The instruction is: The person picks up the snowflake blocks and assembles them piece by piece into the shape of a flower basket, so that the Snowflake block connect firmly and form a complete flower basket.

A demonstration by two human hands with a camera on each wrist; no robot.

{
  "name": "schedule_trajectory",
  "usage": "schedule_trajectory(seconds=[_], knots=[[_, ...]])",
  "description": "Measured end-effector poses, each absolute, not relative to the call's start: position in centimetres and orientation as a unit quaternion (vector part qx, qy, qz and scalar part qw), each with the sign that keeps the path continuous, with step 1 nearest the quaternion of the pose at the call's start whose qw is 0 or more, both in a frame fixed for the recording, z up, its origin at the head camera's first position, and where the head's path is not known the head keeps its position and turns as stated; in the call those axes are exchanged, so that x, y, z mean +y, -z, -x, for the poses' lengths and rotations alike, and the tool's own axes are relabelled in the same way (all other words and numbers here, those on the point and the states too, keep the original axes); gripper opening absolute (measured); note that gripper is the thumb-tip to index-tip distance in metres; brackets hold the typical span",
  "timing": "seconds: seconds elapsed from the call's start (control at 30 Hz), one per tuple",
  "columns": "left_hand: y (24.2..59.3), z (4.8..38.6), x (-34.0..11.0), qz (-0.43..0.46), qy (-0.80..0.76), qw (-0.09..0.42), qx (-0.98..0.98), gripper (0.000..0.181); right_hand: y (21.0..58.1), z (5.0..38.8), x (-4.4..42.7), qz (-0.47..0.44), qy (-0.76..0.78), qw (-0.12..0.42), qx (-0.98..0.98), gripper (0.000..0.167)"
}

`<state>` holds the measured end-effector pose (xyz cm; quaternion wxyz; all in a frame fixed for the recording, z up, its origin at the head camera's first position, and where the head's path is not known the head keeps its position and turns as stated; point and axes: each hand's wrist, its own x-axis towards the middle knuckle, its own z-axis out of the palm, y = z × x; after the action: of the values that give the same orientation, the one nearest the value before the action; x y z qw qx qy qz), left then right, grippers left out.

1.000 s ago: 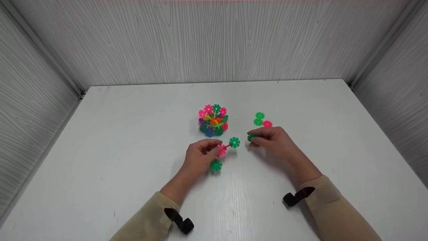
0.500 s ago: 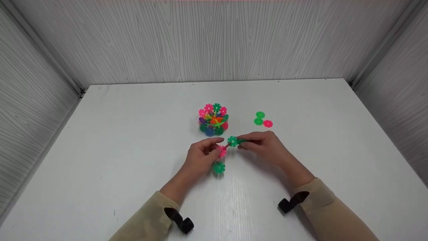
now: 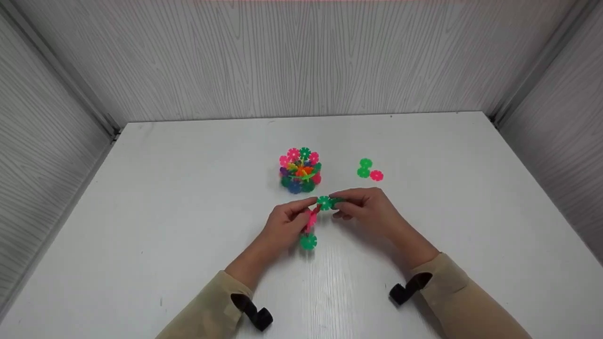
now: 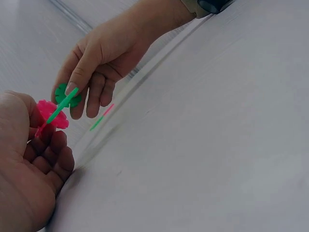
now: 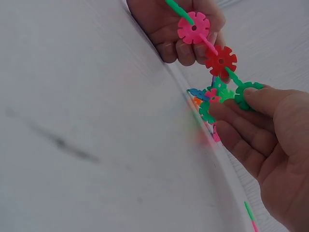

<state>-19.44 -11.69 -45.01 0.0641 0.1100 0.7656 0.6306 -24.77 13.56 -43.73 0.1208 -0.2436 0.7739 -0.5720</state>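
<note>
My left hand (image 3: 284,227) pinches a short chain of snowflake building discs by a pink disc (image 3: 312,218). One end of that chain is a green disc (image 3: 308,242), hanging toward me; a bright green disc (image 3: 323,203) is at the far end. With thumb and index finger, my right hand (image 3: 377,211) pinches a darker green disc (image 5: 247,97), which meets the chain's far green disc edge to edge. The right wrist view shows a red disc (image 5: 221,61) in the chain, between the pink and green ones. How deep the slots interlock I cannot tell.
Behind the hands stands a round multicoloured cluster (image 3: 300,170) of joined discs. Two light green discs (image 3: 364,168) and one pink disc (image 3: 377,175) lie on the white table (image 3: 165,197) at right. Grey panels (image 3: 301,56) enclose the back and sides.
My right hand has moved left, bringing its green disc against the end of the chain. The left hand keeps its pinch while the chain has tilted slightly.
</note>
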Motion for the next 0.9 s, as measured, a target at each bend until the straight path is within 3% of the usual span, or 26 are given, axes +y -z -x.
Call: schedule_trajectory(seconds=[0.3,0.57,0.9], knots=[[45.13,19.52,-11.69,-0.1,-0.637,0.052,0.762,0.039,43.82,24.78,13.59,0.266,0.554,0.116,0.781,0.035],[45.17,19.45,-11.65,-0.097,-0.636,0.057,0.764,0.039,43.88,24.58,13.55,0.239,0.557,0.084,0.791,0.021],[44.96,19.41,-12.03,-0.12,-0.634,0.067,0.761,0.036,44.12,24.54,13.38,0.239,0.56,0.064,0.791,0.019]])
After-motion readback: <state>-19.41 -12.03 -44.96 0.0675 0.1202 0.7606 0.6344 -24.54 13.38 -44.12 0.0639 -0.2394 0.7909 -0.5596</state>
